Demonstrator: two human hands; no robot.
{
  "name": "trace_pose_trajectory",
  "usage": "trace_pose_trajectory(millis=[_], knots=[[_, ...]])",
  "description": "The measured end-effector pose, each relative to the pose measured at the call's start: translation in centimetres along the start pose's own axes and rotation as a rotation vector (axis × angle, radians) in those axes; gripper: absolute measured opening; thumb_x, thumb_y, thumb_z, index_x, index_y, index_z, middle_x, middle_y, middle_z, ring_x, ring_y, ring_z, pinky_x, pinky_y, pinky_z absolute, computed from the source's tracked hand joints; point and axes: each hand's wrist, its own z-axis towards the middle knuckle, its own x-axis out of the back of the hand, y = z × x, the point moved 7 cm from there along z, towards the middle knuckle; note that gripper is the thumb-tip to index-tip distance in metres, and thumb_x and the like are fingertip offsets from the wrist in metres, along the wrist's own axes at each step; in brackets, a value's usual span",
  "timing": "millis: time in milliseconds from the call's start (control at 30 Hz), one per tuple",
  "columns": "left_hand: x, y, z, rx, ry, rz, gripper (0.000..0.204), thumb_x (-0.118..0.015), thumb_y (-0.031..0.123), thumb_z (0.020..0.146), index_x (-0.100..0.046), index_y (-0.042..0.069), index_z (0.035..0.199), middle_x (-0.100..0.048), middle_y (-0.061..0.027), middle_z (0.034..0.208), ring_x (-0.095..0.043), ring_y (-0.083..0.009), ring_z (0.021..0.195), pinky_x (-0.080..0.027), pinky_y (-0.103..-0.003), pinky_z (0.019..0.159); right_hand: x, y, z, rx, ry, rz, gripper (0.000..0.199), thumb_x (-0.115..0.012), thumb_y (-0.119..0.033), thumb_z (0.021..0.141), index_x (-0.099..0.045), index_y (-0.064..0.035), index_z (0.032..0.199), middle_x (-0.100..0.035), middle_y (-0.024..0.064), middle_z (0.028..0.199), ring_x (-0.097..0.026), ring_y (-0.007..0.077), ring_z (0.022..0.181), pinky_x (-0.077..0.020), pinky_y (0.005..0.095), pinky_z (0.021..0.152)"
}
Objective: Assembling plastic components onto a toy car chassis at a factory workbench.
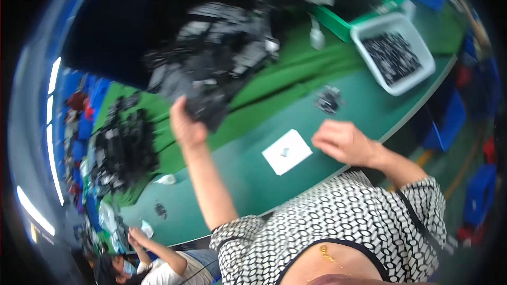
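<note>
Black plastic parts (211, 58) lie heaped at upper centre on the green counter (237, 179). Left hand (185, 124) appears to close its fingers on one dark piece from the heap's edge; blur hides detail. Right hand (343, 142) hovers, fingers curled, near a white card (287, 151). Picking seems underway; next comes lifting the piece clear.

motion-blurred black parts (206, 108) in left hand (186, 126), shape unclear; tiny item on white card (287, 151) unreadable.
</note>
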Motion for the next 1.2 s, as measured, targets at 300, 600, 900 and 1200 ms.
trace_pose_trajectory(millis=[300, 600, 900, 1200], knots=[[-1.0, -3.6, -11.4, 0.071, -0.179, -0.504, 0.072, -0.048, 0.010, 0.081, -0.015, -0.003, 0.143, -0.046, -0.0201, 0.131, -0.063, -0.0287, 0.100, -0.059, -0.041, 0.068, 7.4, 6.7, -1.8, -0.369, 0.270, -0.278, 0.007, -0.061, -0.004, 0.083, -0.064, 0.0001, 0.087, -0.061, 0.0118, 0.080, -0.061, 0.0247, 0.068, -0.0488, 0.0318, 0.061], [-1.6, -6.1, -12.4, 0.133, -0.288, -0.691, 0.068, -0.043, 0.007, 0.086, -0.011, 0.001, 0.146, -0.051, -0.0188, 0.119, -0.053, -0.0292, 0.107, -0.050, -0.038, 0.088, 5.4, 9.1, -0.1, -0.232, 0.149, -0.524, 0.015, -0.066, -0.007, 0.080, -0.062, -0.0017, 0.093, -0.059, 0.0110, 0.085, -0.061, 0.0275, 0.076, -0.0487, 0.0357, 0.066], [0.0, -6.7, -12.7, 0.020, -0.107, -0.496, 0.050, -0.032, 0.027, 0.096, -0.030, 0.002, 0.139, -0.044, -0.0194, 0.134, -0.051, -0.0336, 0.113, -0.035, -0.059, 0.101, 5.6, 8.9, -0.2, -0.335, 0.206, -0.336, 0.017, -0.066, -0.007, 0.079, -0.061, -0.0005, 0.094, -0.062, 0.0111, 0.080, -0.061, 0.0255, 0.070, -0.0485, 0.0345, 0.065], [-1.3, -6.2, -13.8, 0.004, -0.160, -0.433, 0.075, -0.017, 0.061, 0.094, -0.027, 0.005, 0.142, -0.039, -0.0173, 0.137, -0.051, -0.0333, 0.102, -0.039, -0.062, 0.093, 2.0, 9.0, -0.5, -0.792, 0.146, 0.662, 0.019, -0.067, -0.008, 0.084, -0.065, 0.0005, 0.101, -0.063, 0.0014, 0.080, -0.057, 0.0056, 0.068, -0.0433, 0.0172, 0.058]])
